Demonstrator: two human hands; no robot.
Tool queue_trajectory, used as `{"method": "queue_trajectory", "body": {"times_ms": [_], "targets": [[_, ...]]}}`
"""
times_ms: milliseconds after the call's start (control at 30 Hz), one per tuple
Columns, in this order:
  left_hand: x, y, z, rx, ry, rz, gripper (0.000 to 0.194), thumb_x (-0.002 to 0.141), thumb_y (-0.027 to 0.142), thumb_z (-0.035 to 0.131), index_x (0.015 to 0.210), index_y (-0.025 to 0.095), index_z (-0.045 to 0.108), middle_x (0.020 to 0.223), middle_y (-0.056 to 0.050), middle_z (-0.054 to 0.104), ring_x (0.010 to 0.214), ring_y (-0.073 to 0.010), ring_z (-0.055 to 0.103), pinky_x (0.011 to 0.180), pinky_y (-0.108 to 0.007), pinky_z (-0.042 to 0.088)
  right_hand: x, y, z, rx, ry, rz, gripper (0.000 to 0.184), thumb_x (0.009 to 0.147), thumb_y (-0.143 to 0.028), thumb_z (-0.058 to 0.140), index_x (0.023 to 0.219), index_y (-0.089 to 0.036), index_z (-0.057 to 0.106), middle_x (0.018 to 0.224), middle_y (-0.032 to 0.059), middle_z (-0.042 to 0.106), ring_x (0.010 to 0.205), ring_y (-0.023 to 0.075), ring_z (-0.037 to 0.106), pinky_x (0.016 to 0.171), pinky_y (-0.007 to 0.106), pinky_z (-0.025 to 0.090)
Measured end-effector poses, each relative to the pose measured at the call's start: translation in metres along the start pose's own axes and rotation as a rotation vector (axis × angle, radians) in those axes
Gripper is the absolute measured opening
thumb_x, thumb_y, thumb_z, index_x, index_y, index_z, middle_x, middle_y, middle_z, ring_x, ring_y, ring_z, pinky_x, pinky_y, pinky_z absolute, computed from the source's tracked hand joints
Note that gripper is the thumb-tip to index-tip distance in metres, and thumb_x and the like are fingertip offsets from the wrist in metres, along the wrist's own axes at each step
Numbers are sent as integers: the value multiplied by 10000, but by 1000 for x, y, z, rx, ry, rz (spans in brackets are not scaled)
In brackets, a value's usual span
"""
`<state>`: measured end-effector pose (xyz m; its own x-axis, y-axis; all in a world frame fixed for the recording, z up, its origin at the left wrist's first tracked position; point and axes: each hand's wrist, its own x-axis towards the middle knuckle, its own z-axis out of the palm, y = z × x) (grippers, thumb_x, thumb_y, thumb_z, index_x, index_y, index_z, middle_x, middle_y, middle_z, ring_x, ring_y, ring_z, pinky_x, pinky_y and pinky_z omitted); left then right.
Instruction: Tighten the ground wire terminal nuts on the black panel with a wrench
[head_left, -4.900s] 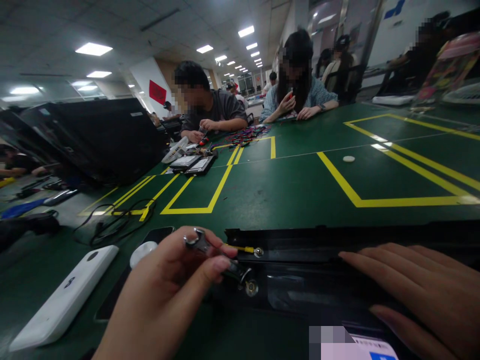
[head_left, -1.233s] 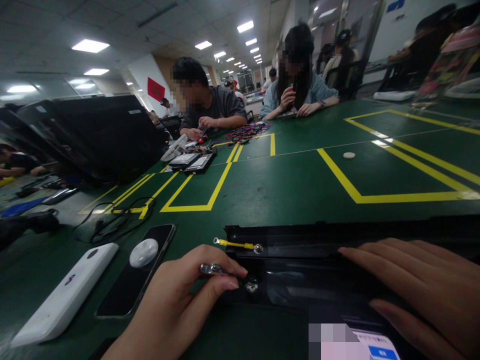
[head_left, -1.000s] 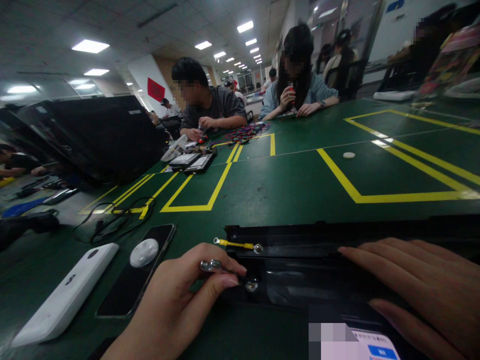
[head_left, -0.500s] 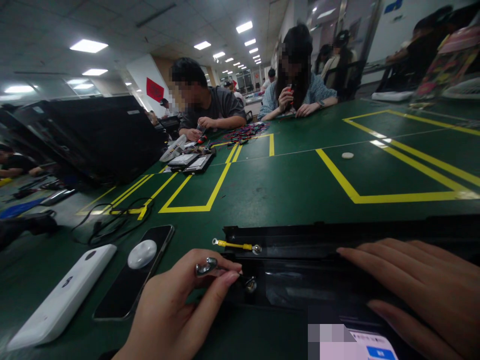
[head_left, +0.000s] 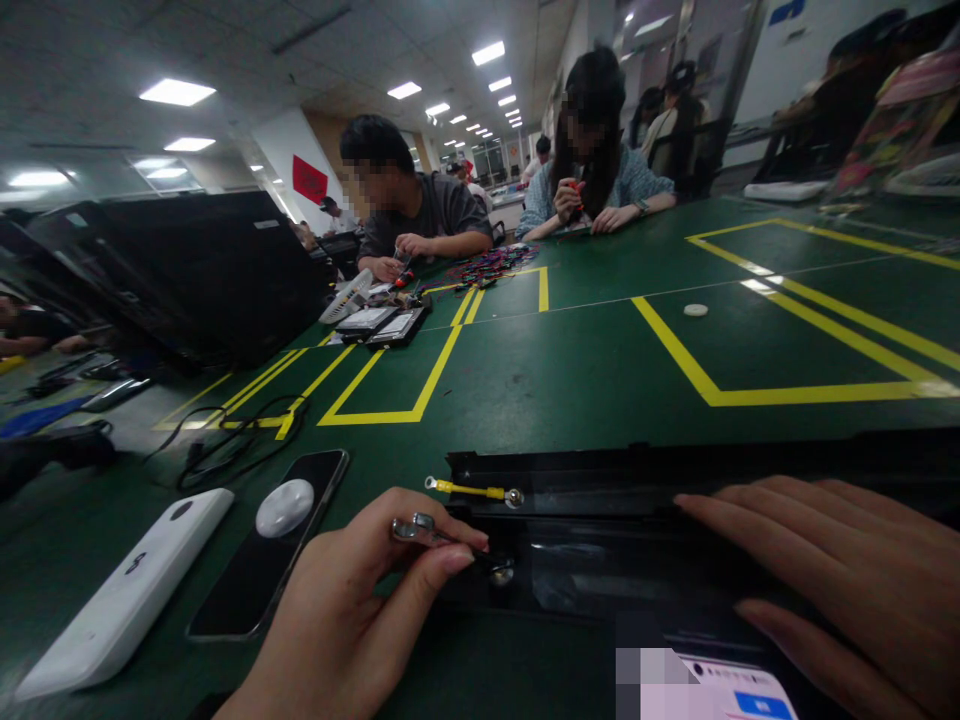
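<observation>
Head cam: wrench (head_left: 415,529) now sits at a diff. angle vs. a moment ago, so work at the round metal fastener (head_left: 501,577) near the black panel (head_left: 607,575)'s L end looks ongoing. L hand (head_left: 360,590)'s grip pinches it, thumb vs. fingers, over that end. R hand (head_left: 832,570) flat, unclenched, on panel's R part. Wrench shiny; panel smooth, ridged lengthwise; yellow wire (head_left: 472,490) w/ ring ends at its far-L corner.
</observation>
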<state>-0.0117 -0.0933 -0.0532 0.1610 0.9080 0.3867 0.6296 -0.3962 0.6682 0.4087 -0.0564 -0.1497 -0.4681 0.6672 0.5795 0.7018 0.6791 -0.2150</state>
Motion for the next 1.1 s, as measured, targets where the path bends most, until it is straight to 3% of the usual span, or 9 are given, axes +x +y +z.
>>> {"method": "queue_trajectory", "body": {"times_ms": [100,267,433,500,700,833,1100], "targets": [[8,1,-2,-57,0,33,274,1069,79,788,1035,334,882,951,58,1016,789,-189,984,750,-225,784,-6,4,-5,-65,-41,-34,725,1082,-639,758,1795,-518,714,1409,11,950,1204,418,915,942,550,789],[18,4,-2,-183,-4,-5,272,1013,56,837,953,315,896,898,46,1012,736,-186,984,692,-183,776,-10,9,-11,-333,-141,-225,816,1176,-535,559,1981,-447,456,1438,23,937,1135,365,931,870,558,812],[5,4,2,-256,327,-181,153,1099,202,920,1167,340,916,1103,46,1041,770,-182,973,730,-210,811,-8,8,-10,-404,-158,-266,858,1167,-559,535,2004,-416,413,1442,46,936,1148,380,933,859,576,820],[-3,5,4,-187,391,-217,156,1092,233,929,1191,347,890,1105,54,1032,843,-200,989,794,-232,827,-8,6,-10,-413,-166,-264,839,1164,-563,537,1987,-425,450,1427,43,938,1144,382,932,858,582,820],[-18,1,9,75,219,-105,115,1073,278,921,1132,354,857,1044,63,1010,902,-234,1010,814,-254,828,-7,4,-11,-371,-147,-242,784,1173,-550,543,1950,-447,514,1406,19,940,1122,358,930,845,546,809],[-23,-6,9,170,190,-40,195,1061,248,907,1176,402,874,1083,108,1016,944,-205,1032,826,-197,807,-7,2,-11,-376,-155,-230,785,1170,-562,551,1947,-454,517,1427,25,933,1138,371,927,862,573,805],[-19,-5,10,192,133,-39,147,1078,216,855,1151,343,867,1055,53,1020,906,-244,1030,815,-271,831,-4,1,-10,-406,-149,-255,748,1159,-563,554,1889,-410,603,1387,55,932,1101,370,921,837,564,803]]}}
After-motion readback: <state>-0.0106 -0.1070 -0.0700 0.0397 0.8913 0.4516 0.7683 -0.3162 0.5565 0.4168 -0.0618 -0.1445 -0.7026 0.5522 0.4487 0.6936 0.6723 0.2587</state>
